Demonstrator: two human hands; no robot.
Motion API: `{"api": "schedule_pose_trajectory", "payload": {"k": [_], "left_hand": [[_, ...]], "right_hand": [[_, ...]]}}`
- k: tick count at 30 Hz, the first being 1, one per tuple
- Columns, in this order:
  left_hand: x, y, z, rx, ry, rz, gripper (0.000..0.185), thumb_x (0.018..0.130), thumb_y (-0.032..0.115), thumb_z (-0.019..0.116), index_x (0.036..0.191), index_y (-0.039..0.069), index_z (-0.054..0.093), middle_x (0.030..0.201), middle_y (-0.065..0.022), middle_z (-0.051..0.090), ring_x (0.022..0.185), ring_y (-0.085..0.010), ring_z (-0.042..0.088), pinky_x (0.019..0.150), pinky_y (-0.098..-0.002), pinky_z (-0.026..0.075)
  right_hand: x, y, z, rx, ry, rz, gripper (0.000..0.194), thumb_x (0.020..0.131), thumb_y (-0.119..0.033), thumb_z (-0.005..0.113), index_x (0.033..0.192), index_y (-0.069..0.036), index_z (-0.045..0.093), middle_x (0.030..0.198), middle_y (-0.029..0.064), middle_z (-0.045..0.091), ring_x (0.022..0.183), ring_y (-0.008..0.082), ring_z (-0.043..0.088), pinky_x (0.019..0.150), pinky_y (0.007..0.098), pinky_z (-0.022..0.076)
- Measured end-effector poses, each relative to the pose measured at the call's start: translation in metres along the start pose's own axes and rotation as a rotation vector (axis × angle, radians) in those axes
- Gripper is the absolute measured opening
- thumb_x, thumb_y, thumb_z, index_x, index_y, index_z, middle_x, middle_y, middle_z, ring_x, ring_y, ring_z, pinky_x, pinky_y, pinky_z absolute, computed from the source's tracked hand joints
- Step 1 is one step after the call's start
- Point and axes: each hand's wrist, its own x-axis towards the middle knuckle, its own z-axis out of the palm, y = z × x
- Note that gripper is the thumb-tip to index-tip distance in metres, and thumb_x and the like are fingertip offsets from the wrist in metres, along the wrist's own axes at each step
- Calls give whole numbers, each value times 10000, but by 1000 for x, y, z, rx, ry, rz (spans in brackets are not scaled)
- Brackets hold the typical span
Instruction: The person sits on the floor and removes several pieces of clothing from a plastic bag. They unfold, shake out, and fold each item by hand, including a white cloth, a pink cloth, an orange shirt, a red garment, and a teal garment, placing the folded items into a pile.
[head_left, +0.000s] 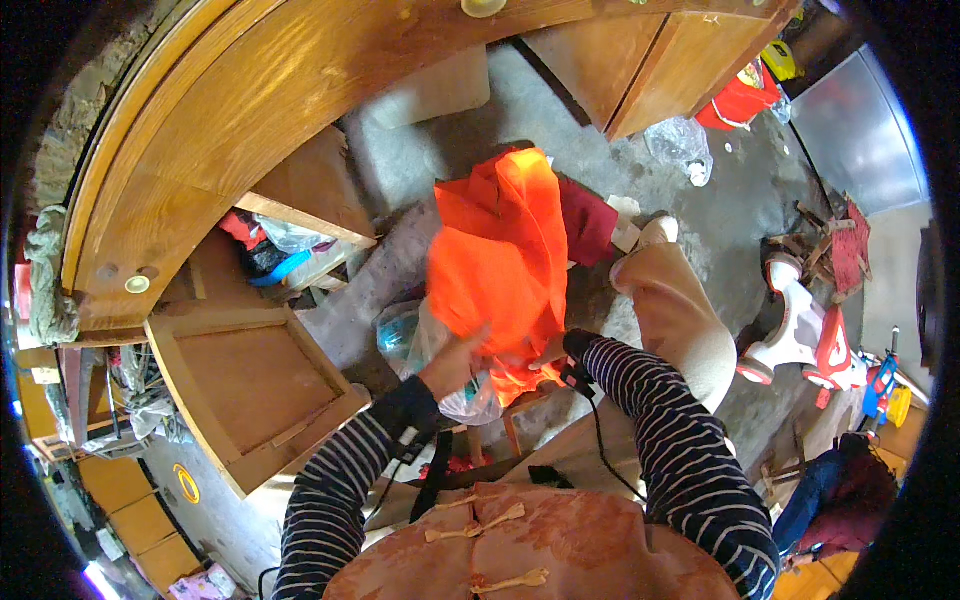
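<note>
A bright orange fabric piece (499, 262), perhaps a bag, hangs spread out in front of me. My left hand (452, 369) grips its lower left edge, the thumb lying along the cloth. At the lower right edge, the fingers of my right hand (553, 352) pinch the same fabric; its wrist is partly covered by a dark cuff. Between the hands the cloth is rumpled. Below my left hand lies a clear plastic bag (469, 409) with teal items visible inside. A dark red cloth (589, 223) shows behind the orange piece.
An open wooden cabinet door (255, 382) stands at left, beside a cabinet compartment holding bundled items (277, 247). A wooden top (247, 120) curves above. To the right are a white-and-red ride-on toy (799, 330), a red bucket (739, 101) and another person (832, 495).
</note>
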Motion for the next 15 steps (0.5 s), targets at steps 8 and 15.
{"api": "schedule_pose_trajectory", "payload": {"k": [8, 15], "left_hand": [[55, -129, -40, 365, -268, -469, 687, 912, 594, 574, 1395, 120, 453, 1287, -48, 598, 1099, -212, 619, 908, -385, 515], [78, -89, -70, 981, 123, -303, 733, 779, 649, 695, 1155, 41, 533, 958, -80, 639, 716, -186, 650, 568, -320, 531]], "right_hand": [[-7, 30, -73, 697, 284, -61, 497, 930, -533, 540, 1182, -107, 587, 838, 41, 580, 741, 256, 583, 673, 442, 521], [59, 50, -44, 90, 878, -101, 340, 887, -350, 619, 947, -16, 613, 778, 165, 625, 740, 349, 615, 684, 467, 490]]}}
